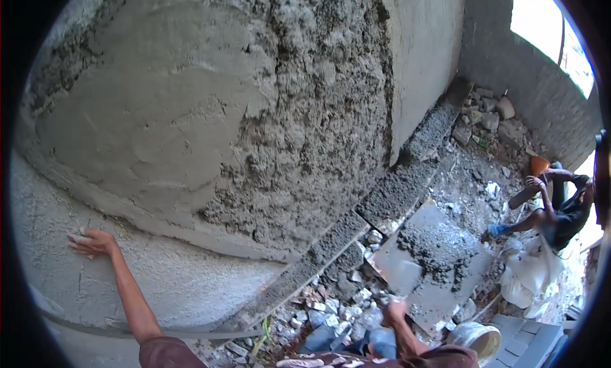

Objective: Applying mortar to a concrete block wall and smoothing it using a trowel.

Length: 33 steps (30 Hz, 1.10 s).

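Note:
My left hand (94, 242) lies with fingers apart on the rough grey lower wall (165, 279), just below a ridge of plaster. Low in the view, my right hand (395, 311) is closed around what looks like a trowel (405, 279), its pale blade over the near edge of a mortar board (439, 301). A heap of wet grey mortar (439, 244) sits on that board. Ahead of me, the wall carries smooth plaster (159, 120) on the left and rough, lumpy plaster (312, 126) on the right.
A mortar-covered plank (331, 240) runs along the wall's foot. Broken stones (331, 311) lie near my legs. A bucket (476, 338) stands beside grey blocks (525, 339) at lower right. Another person (563, 209) sits at right near white sacks (531, 272).

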Each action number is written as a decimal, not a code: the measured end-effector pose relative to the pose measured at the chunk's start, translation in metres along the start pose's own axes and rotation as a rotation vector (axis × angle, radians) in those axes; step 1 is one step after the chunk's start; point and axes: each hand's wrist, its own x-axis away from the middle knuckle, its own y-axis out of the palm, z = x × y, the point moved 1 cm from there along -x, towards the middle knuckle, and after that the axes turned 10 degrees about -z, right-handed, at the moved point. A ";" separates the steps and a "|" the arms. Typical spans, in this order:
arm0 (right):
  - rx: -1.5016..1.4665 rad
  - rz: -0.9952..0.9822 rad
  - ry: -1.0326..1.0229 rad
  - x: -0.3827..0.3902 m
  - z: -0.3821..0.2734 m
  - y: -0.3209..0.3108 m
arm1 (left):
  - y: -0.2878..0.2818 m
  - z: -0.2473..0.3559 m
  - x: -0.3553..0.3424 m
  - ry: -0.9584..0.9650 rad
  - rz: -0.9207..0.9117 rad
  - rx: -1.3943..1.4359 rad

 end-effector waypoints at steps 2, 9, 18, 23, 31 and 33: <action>-1.086 0.298 0.210 -0.007 0.027 -0.026 | 0.008 -0.002 -0.003 0.019 0.030 0.004; -0.269 0.920 -0.666 -0.134 -0.194 -0.216 | -0.009 -0.001 -0.013 -0.032 0.005 0.015; -1.244 0.086 -0.844 -0.098 -0.499 -0.508 | -0.002 0.011 0.003 0.073 0.031 0.117; -1.040 0.078 -0.895 -0.037 -0.545 -0.451 | 0.014 -0.013 -0.002 0.071 0.006 0.116; -0.368 0.487 -1.046 -0.037 -0.533 -0.350 | -0.004 0.017 0.003 0.036 0.022 0.141; -0.662 0.378 -0.944 -0.061 -0.519 -0.360 | -0.004 0.015 0.003 0.019 0.025 0.144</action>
